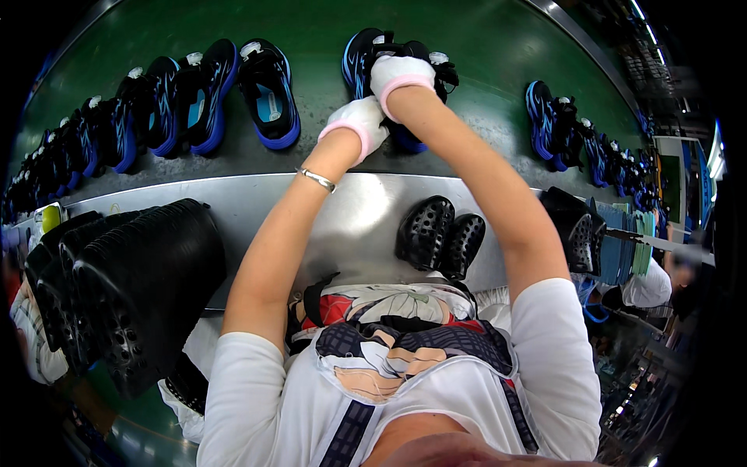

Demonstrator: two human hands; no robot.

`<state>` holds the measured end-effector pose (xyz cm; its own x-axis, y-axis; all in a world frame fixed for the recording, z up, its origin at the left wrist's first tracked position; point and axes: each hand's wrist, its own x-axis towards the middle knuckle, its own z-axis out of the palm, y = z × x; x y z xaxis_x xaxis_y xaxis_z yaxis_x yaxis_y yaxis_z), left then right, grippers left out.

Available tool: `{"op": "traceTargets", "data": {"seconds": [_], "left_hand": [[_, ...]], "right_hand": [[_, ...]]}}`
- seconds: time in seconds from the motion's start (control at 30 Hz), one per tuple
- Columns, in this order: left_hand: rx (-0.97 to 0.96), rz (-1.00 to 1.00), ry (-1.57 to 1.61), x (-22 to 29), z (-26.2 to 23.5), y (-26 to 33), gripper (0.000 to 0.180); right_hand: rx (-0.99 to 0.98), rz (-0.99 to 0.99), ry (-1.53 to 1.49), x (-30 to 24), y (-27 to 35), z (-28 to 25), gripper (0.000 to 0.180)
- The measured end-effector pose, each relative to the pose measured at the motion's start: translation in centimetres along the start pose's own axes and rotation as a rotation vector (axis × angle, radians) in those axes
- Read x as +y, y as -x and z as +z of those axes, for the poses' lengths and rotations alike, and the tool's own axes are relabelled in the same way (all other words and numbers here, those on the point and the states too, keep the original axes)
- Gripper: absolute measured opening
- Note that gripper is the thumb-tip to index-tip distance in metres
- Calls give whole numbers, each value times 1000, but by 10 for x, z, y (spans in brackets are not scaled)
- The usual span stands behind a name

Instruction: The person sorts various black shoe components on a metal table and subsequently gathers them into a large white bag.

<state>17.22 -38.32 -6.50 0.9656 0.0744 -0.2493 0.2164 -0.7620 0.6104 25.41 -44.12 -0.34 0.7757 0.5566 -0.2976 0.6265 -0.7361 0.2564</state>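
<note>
Both my hands wear white gloves with pink cuffs and reach to a pair of black and blue sneakers on the green belt. My right hand (401, 74) is closed over the upper of the right-hand sneaker (410, 140), covering much of it. Just below and to the left, my left hand (359, 124) is curled against the same sneaker near its heel. Most fingertips of both hands are hidden. The other sneaker (357, 66) of the pair stands on the left, partly behind my right hand.
More sneakers (268, 97) line the belt (311, 23) to the left, others (541, 117) to the right. On the metal ledge (350, 222) before me lie two black perforated shoe inserts (426, 233). A stack of black inserts (156, 265) stands left; more (580, 233) lie right.
</note>
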Motion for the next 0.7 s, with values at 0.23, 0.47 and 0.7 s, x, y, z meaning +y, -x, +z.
{"op": "traceTargets", "data": {"seconds": [0.23, 0.47, 0.7], "left_hand": [[-187, -46, -39, -2, -15, -12, 36], [-226, -68, -95, -4, -11, -12, 35], [-202, -65, -156, -5, -8, -16, 33]], "right_hand": [[-119, -116, 5, 1, -5, -17, 25], [-131, -230, 221, -1, -4, -28, 27], [16, -180, 92, 0, -20, -14, 26]]}}
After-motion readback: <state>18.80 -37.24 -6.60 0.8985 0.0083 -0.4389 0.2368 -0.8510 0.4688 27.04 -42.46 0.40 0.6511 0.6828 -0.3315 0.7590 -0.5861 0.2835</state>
